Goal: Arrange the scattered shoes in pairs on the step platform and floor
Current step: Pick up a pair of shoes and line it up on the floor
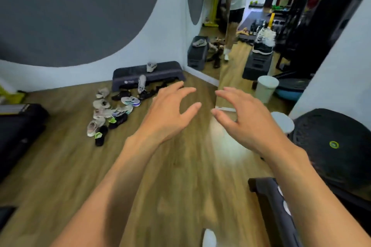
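Several shoes lie scattered in a heap [108, 110] on the wooden floor, white, beige and black ones, some with green or purple accents. Behind them a dark step platform [130, 73] stands against the wall in the corner. One pale shoe [151, 67] sits on top of it, and another white shoe [142, 83] leans upright against its front. My left hand [170, 110] and my right hand [241, 114] are held out in front of me, well short of the shoes, fingers spread and empty.
A wall mirror [212, 26] to the right reflects a person and the room. A white bin [266, 88] and a blue balance ball [291, 91] stand beyond it. A black dome trainer [331, 146] lies at right, dark equipment [18, 126] at left.
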`<state>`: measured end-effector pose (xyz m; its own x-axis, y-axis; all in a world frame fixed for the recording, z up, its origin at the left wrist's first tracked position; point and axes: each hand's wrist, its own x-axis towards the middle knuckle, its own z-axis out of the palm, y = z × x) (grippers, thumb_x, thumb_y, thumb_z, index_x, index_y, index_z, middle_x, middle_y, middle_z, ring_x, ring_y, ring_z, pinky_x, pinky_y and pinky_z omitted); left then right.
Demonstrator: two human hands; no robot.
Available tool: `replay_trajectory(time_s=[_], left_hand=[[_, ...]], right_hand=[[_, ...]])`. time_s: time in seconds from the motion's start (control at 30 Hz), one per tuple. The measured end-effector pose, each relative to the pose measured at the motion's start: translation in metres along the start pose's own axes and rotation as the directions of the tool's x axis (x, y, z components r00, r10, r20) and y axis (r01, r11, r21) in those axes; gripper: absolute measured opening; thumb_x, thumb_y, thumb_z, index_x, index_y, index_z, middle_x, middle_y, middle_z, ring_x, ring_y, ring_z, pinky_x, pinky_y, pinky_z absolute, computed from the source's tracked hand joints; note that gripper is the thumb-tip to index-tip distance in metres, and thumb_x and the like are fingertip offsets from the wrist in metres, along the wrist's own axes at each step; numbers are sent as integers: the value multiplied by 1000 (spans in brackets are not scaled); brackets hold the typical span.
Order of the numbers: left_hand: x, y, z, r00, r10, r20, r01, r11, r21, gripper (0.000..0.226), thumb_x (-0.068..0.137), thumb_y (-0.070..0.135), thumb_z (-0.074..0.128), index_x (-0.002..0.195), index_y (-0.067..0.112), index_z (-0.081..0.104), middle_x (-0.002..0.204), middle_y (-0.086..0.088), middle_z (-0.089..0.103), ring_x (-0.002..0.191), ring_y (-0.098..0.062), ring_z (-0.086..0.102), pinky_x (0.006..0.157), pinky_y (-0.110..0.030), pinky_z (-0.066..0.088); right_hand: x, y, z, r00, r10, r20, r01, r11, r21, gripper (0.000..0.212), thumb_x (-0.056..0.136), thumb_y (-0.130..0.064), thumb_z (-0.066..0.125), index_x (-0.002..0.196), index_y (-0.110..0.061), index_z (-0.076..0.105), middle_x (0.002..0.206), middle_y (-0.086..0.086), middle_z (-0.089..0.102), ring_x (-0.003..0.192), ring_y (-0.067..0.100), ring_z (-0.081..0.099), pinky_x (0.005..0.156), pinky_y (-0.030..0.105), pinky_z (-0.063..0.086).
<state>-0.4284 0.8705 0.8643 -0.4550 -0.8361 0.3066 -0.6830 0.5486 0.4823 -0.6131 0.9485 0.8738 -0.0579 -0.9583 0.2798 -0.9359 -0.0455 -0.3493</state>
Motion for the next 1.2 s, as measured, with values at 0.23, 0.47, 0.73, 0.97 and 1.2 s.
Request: replay_trajectory(time_s=[0.23, 0.47, 0.73, 0.97, 1.2], left_hand=[[77, -71, -2, 985, -166, -48, 169, 984, 62, 48, 89, 54, 48, 134, 36, 48, 150, 5, 36, 139, -14, 27, 116, -38, 22], [146, -149, 7, 953, -300, -50, 304, 947, 101, 48, 92, 47, 50, 137, 30, 48, 151, 1, 37, 141, -17, 27, 116, -42, 22], [240, -274, 6, 949, -306, -71, 308, 951, 13, 48, 89, 38, 55, 132, 18, 54, 137, -3, 54, 133, -18, 42, 110, -43, 33], [350, -370, -14, 942, -313, -118, 318, 948, 25, 46, 89, 31, 61, 132, 15, 55, 136, -5, 53, 130, -21, 45, 109, -40, 32], [465, -463, 2, 947, -320, -27, 321, 947, 31, 48, 89, 40, 54, 134, 21, 51, 132, -6, 54, 124, -24, 48, 103, -43, 38]], right_hand=[[130, 2, 51, 984, -148, 101, 140, 986, 88, 53, 91, -54, 43, 140, -32, 41, 149, -7, 39, 139, 12, 32, 112, 37, 29], [246, -10, 106, 949, -248, 195, 219, 963, 157, 51, 92, -48, 48, 139, -28, 44, 145, -4, 44, 136, 14, 38, 109, 41, 36], [385, -40, 190, 919, -301, 254, 263, 949, 174, 50, 92, -44, 50, 138, -25, 45, 144, -4, 46, 131, 14, 43, 107, 41, 39], [517, -65, 241, 922, -267, 279, 222, 957, 185, 51, 93, -39, 50, 142, -24, 41, 146, -3, 43, 136, 13, 37, 111, 34, 33], [652, -54, 302, 934, -239, 265, 184, 959, 214, 50, 93, -31, 52, 141, -22, 41, 145, -2, 44, 130, 19, 44, 107, 38, 38]])
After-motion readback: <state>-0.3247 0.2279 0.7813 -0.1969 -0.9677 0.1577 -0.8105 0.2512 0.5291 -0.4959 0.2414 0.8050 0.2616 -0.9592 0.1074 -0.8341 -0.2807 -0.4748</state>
